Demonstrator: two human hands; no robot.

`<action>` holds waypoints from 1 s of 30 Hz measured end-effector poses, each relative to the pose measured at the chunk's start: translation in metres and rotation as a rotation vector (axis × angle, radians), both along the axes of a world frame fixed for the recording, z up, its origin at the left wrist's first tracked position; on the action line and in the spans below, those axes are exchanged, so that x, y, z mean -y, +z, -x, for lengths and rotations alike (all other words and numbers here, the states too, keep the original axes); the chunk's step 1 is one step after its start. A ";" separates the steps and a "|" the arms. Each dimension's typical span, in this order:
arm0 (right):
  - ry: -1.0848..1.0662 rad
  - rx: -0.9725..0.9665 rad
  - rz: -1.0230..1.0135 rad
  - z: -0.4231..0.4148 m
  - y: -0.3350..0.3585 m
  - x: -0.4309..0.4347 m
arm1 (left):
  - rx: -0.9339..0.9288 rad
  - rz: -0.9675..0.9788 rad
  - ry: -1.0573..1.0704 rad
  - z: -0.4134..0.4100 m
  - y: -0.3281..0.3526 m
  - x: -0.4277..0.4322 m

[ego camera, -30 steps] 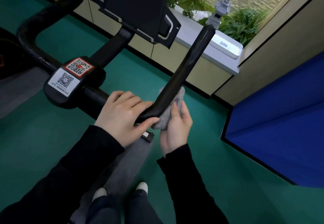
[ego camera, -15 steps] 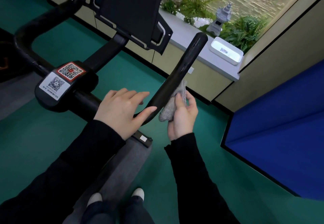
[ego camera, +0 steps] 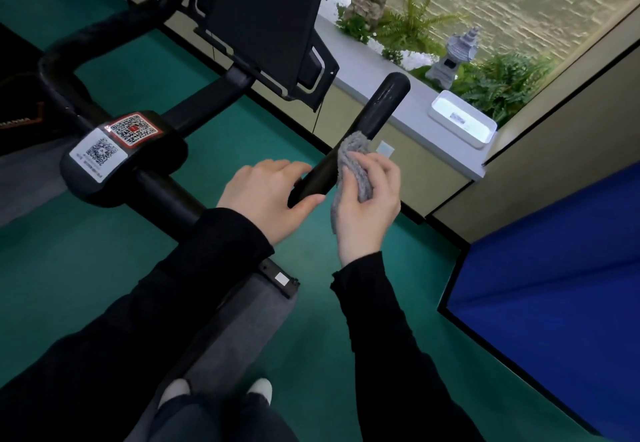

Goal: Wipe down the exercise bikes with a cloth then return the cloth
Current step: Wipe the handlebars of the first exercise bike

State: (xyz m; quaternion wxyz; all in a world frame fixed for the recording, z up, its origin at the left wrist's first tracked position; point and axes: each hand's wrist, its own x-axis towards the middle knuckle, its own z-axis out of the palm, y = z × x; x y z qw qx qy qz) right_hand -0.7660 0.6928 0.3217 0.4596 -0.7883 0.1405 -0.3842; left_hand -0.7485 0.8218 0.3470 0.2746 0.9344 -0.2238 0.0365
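Hold: right hand pinches the grey cloth against the handlebar, midway up it.
Brace: left hand grips the handlebar just below the cloth.
Risk: loose pinch — cloth could slip off the handlebar and drop; its tip may stay unwiped.

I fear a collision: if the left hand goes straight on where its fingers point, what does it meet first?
Most likely the grey cloth that the right hand holds against the handlebar, close ahead of the left hand.
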 end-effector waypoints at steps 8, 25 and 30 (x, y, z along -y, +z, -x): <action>0.053 0.008 0.225 -0.015 0.013 0.020 | -0.017 -0.003 0.013 -0.003 0.002 0.001; 0.238 -0.188 0.586 -0.015 0.034 0.016 | -0.074 0.032 -0.101 -0.021 0.004 -0.008; 0.170 -0.223 0.668 -0.026 0.046 0.021 | -0.080 0.071 -0.103 -0.024 0.002 -0.009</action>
